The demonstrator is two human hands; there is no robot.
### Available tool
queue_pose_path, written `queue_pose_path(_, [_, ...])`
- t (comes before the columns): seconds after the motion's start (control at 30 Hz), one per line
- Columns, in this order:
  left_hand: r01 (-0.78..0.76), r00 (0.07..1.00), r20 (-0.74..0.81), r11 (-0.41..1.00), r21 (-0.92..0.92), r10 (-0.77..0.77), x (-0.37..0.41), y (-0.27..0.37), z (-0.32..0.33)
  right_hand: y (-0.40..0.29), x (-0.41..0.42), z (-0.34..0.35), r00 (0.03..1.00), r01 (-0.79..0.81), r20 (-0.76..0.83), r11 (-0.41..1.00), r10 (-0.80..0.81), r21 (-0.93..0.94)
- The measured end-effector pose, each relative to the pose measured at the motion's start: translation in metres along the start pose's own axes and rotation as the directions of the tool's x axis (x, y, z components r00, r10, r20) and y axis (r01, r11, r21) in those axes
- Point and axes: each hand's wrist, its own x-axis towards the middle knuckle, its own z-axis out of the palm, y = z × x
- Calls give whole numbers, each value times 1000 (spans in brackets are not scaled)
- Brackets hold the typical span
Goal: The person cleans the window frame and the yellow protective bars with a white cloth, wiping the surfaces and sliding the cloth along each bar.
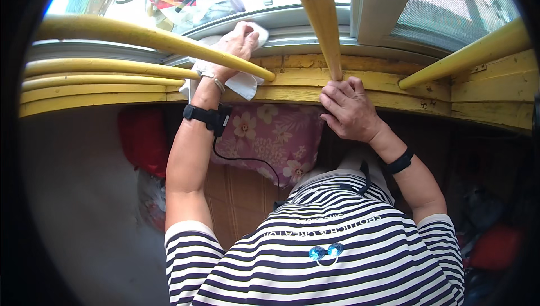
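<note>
My left hand (236, 46) holds a white cloth (245, 84) against the grey window frame (291, 32), beyond a slanting yellow bar. Part of the cloth shows beyond my fingers, and the rest hangs down over the yellow wooden ledge (295, 93) below my wrist. At the foot of the middle yellow bar (325, 23), my right hand (348, 108) rests on the front edge of the ledge with its fingers bent over it. Whether those fingers grip the edge or only lie on it cannot be told.
Several yellow bars (147, 36) cross in front of the window. A pink floral cushion or cloth (270, 141) lies below the ledge, with a black cable hanging over it from my left wrist. A red bag (143, 141) is at the left, and a mesh screen (451, 15) at the upper right.
</note>
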Motion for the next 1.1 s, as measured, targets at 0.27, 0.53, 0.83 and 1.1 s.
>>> queue_pose_path(0.27, [-143, 962, 98, 778, -612, 254, 19, -19, 17, -23, 11, 8, 999, -10, -31, 999, 9, -38])
queue_pose_path(0.53, [-170, 983, -116, 463, -870, 142, -7, -5, 26, -52, 81, 5, 971, -10, -236, 996, 30, 84])
queue_pose_path(0.83, [-326, 732, -639, 945, -24, 236, -134, -6, 78, -3, 190, 52, 935, -251, -140, 888, 325, 386])
queue_pose_path(1.1, [-149, 916, -365, 985, 81, 169, -126, -28, 109, -19, 232, 41, 795, -429, 422, 896, 435, -116])
